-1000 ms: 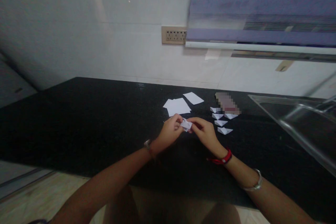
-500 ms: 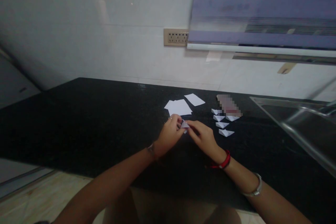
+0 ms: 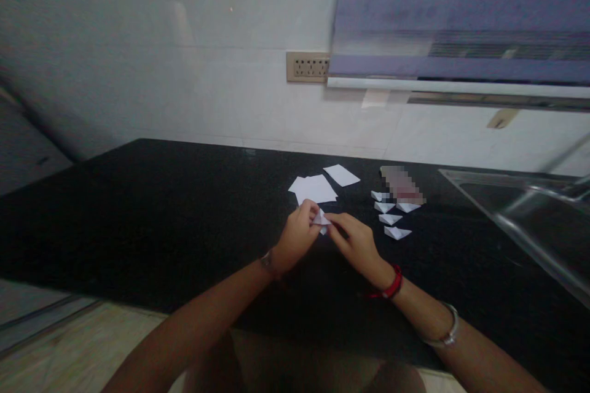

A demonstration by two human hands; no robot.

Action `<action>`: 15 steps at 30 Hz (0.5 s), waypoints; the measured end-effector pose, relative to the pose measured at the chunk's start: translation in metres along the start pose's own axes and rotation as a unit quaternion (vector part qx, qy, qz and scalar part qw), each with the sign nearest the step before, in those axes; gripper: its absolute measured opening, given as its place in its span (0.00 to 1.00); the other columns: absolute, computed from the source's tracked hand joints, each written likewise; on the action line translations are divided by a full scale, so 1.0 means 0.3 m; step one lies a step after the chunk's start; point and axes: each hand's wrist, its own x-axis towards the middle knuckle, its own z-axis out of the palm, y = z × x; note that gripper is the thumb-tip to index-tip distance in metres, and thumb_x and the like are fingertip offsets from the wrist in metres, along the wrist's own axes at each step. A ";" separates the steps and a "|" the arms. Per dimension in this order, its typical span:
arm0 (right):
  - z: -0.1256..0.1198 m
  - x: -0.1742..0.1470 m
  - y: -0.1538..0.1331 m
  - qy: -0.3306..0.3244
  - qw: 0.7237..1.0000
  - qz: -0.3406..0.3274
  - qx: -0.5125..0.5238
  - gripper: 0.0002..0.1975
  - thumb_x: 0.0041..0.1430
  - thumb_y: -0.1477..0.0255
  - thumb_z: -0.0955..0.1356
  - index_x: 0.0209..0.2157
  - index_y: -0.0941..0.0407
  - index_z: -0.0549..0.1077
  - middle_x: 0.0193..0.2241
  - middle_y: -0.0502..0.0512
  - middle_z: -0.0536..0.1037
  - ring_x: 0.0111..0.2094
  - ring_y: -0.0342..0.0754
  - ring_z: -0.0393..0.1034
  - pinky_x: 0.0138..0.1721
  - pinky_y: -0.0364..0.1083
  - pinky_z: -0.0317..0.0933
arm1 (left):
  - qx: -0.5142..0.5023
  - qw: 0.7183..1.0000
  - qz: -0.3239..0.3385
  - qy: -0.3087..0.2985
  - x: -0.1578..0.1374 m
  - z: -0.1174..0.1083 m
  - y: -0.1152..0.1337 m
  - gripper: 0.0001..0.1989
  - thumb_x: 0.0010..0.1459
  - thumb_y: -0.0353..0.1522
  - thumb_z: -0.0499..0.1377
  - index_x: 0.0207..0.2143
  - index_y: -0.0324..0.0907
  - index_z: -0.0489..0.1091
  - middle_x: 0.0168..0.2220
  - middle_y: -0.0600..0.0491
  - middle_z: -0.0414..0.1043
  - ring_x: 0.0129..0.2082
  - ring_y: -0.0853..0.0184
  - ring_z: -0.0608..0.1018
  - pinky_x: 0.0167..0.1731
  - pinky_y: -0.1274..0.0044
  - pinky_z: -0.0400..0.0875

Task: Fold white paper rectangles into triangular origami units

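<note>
A small folded piece of white paper [image 3: 321,218] is held between my two hands, just above the dark countertop [image 3: 184,215]. My left hand [image 3: 299,232] is closed on its left side, the fingers curled round behind it. With thumb and forefinger, my right hand [image 3: 356,241] pinches its right edge. Part of the paper is hidden by the fingers. Beyond my left hand lie flat white paper sheets [image 3: 317,189], overlapping, and one separate sheet [image 3: 342,175]. To the right of my right hand are several small folded paper pieces [image 3: 390,219] with pointed ends.
A blurred-out flat rectangular object [image 3: 401,183] lies behind the folded pieces. A metal sink [image 3: 530,215] is set into the counter at the right. On the tiled wall are a socket panel [image 3: 308,67] and a purple striped blind [image 3: 452,24].
The folded paper has shifted and turned slightly between my fingers, showing more of its white face. My hands have barely moved, and the sheets and other folded pieces lie as before.
</note>
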 end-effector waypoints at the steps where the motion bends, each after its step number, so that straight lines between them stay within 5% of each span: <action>1: -0.003 0.001 0.001 0.004 1.000 0.006 0.005 0.10 0.53 0.78 0.61 0.37 0.59 0.70 0.29 0.55 0.73 0.31 0.44 0.67 0.33 0.43 0.61 | -0.013 1.000 -0.004 -0.004 0.000 -0.002 0.000 0.08 0.47 0.25 0.53 0.32 0.41 0.59 0.28 0.56 0.66 0.26 0.72 0.71 0.26 0.81 0.65; 11: -0.018 0.006 0.027 0.016 0.996 0.053 0.072 0.12 0.53 0.79 0.61 0.37 0.57 0.72 0.24 0.51 0.71 0.26 0.43 0.66 0.30 0.42 0.59 | -0.127 0.985 -0.024 -0.116 0.016 -0.039 -0.008 0.10 0.49 0.29 0.54 0.34 0.41 0.55 0.30 0.57 0.66 0.24 0.74 0.73 0.23 0.83 0.67; 15: -0.009 -0.001 0.036 0.012 0.992 0.077 0.097 0.12 0.54 0.78 0.60 0.39 0.56 0.70 0.26 0.52 0.71 0.26 0.42 0.66 0.30 0.43 0.60 | -0.059 0.987 0.020 -0.145 0.020 -0.056 -0.009 0.08 0.53 0.33 0.52 0.36 0.41 0.57 0.29 0.56 0.65 0.25 0.73 0.72 0.25 0.81 0.66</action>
